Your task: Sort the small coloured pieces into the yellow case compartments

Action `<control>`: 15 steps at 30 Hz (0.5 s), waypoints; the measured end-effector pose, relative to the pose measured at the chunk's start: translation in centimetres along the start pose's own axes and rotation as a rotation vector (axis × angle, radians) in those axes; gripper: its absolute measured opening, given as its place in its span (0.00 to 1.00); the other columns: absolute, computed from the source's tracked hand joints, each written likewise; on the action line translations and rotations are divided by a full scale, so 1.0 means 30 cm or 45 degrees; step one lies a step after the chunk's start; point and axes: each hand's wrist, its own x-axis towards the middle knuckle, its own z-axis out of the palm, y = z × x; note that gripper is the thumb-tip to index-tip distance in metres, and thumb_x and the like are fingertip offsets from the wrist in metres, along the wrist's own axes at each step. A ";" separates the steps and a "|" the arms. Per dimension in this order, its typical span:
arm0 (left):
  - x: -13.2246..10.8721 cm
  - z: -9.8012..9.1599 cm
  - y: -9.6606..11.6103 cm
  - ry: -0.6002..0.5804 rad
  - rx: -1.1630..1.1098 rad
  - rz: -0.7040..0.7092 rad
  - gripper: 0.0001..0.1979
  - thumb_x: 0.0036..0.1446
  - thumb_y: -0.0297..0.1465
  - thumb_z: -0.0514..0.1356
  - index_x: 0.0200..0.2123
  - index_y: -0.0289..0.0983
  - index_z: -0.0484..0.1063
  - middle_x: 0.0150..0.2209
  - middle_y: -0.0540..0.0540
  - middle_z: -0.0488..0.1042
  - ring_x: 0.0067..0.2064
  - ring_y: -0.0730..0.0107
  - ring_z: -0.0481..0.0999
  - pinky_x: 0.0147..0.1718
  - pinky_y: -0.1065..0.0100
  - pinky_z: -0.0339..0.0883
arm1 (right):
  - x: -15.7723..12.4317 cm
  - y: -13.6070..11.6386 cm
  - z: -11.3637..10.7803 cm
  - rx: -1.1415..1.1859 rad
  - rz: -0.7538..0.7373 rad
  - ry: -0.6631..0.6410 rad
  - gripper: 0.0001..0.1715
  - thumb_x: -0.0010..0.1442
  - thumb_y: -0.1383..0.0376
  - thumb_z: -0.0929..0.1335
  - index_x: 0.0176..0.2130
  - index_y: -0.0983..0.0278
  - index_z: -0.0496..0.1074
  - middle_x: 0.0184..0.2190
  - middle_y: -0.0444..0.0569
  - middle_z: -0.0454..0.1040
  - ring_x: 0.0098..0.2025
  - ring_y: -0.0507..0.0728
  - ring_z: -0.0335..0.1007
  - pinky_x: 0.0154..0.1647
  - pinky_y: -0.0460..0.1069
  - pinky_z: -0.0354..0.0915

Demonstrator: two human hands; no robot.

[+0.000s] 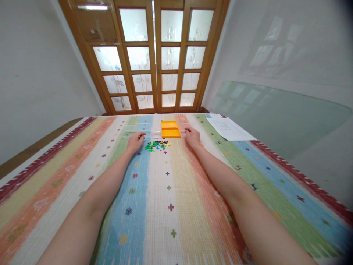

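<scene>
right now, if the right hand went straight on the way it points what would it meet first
Probably the right side of the orange tray, though depth is unclear and the clear container beside it might come first.

Legible text: none. Paper [233,130] on far right part of cloth [158,195]: several short rows of faint marks, resembling writing; too small and blurred to make out any letter or number. No label, brand or sign readable elsewhere.

My table [38,148]: striped cloth [157,206]
Before me: heap of small coloured pieces [158,145]
Beyond: orange tray [171,133], clear boxes [138,128]
My right: paper [231,129]
</scene>
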 end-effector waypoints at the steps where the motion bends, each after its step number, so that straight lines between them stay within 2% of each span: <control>1: -0.002 0.005 0.004 -0.029 0.027 0.036 0.17 0.65 0.32 0.56 0.51 0.41 0.82 0.42 0.45 0.84 0.40 0.61 0.80 0.46 0.62 0.72 | 0.000 0.001 0.000 -0.009 0.016 0.002 0.22 0.66 0.67 0.63 0.52 0.63 0.82 0.49 0.55 0.84 0.49 0.64 0.79 0.55 0.57 0.70; 6: -0.006 0.020 0.007 -0.101 0.123 0.147 0.16 0.66 0.32 0.57 0.49 0.40 0.82 0.46 0.44 0.84 0.43 0.60 0.80 0.49 0.60 0.71 | -0.006 -0.009 0.006 -0.009 0.023 0.010 0.26 0.65 0.67 0.65 0.59 0.62 0.77 0.45 0.53 0.84 0.45 0.62 0.79 0.53 0.55 0.70; 11: -0.011 0.019 0.012 -0.221 0.132 0.266 0.12 0.62 0.31 0.59 0.43 0.40 0.83 0.42 0.44 0.82 0.42 0.60 0.78 0.47 0.60 0.71 | -0.018 -0.029 0.023 -0.012 -0.063 -0.012 0.21 0.66 0.65 0.65 0.55 0.63 0.80 0.45 0.54 0.84 0.45 0.63 0.78 0.52 0.56 0.71; 15: -0.015 0.018 0.025 -0.329 0.172 0.400 0.11 0.58 0.28 0.59 0.40 0.40 0.82 0.41 0.44 0.79 0.45 0.58 0.77 0.51 0.59 0.70 | -0.034 -0.052 0.035 -0.017 -0.151 -0.075 0.21 0.66 0.66 0.64 0.54 0.63 0.80 0.46 0.54 0.84 0.46 0.63 0.78 0.52 0.56 0.71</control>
